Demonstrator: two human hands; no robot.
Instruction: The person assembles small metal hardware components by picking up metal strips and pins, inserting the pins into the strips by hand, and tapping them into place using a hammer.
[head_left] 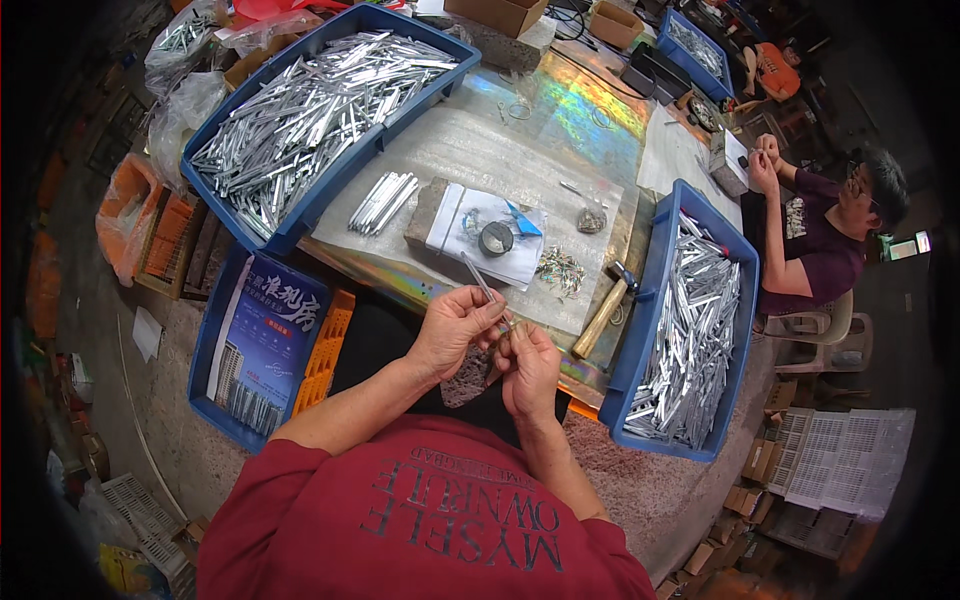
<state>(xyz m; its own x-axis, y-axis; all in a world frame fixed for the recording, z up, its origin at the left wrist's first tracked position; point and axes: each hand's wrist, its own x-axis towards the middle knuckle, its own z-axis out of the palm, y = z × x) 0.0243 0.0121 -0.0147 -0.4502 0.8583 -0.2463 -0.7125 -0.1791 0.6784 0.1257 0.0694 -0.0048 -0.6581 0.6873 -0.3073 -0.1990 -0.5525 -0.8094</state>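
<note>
In front of my chest, over the table's near edge, my left hand pinches a slim silvery metal strip that points up and away. My right hand is closed at the strip's lower end, its thumb and fingertips pressed together; what they hold is too small to make out. Just beyond sits a block covered with white paper, bearing a dark ring and a blue scrap. Right of it lie many tiny coloured pieces. A neat row of silvery strips lies left of the block.
Blue bins full of metal strips stand at left and right. A wooden-handled hammer lies beside the right bin. Another blue bin with a printed sheet is low left. A co-worker sits at far right, hands raised.
</note>
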